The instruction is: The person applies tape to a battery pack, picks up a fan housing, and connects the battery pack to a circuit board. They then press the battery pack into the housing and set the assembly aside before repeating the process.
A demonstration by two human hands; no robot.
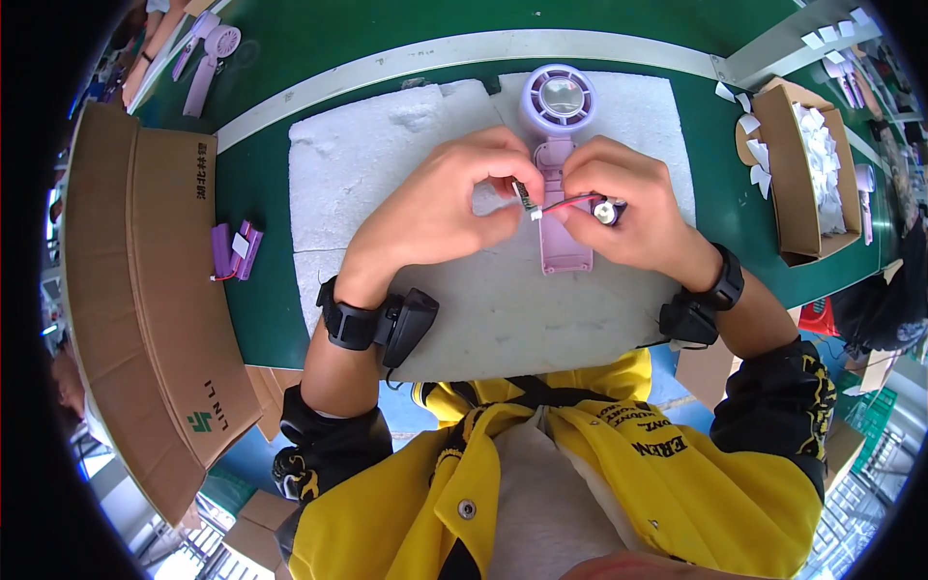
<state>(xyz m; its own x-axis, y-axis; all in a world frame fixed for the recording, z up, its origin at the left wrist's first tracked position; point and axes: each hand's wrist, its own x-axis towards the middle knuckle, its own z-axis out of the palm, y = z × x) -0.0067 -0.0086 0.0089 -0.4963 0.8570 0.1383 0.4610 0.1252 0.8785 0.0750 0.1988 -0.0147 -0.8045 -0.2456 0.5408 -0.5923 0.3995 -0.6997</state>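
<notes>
- Left hand (454, 198) pinching small circuit board (523, 196) above lilac handheld fan (559, 145).
- Right hand (628, 198) clamped on small motor (607, 211), red wire (570, 202) between.
- Both over white foam pad (387, 164), near its far edge.

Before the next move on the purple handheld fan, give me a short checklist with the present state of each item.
1. Fan housing lies flat on the white foam pad: ok.
2. Left hand pinches the small circuit board above the handle: ok.
3. Right hand holds the small round motor: ok.
4. Red wire runs between board and motor without a visible snag: ok.
5. Wire joints at the board are sound: cannot tell, too small and partly hidden by fingers.
6. Spare purple parts on the green belt lie well apart from both hands: ok.
</notes>
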